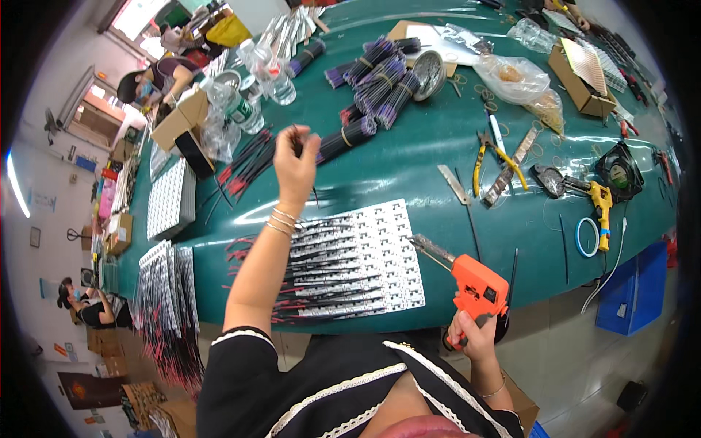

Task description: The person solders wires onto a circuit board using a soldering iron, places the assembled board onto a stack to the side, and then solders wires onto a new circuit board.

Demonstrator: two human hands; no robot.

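Left hand pinches thin wires; right hand grips orange soldering gun. Best: seat wire on board panel before tip touches.

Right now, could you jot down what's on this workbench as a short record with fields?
Surface: green table
Left hand: raised over the table, pinching thin black wires
Right hand: gripping an orange soldering gun, tip toward the boards
In front: white circuit boards with red and black leads
Behind: wire bundles, plastic bottles
Right side: yellow pliers, a second yellow gun, cardboard box
Others: people at work far left
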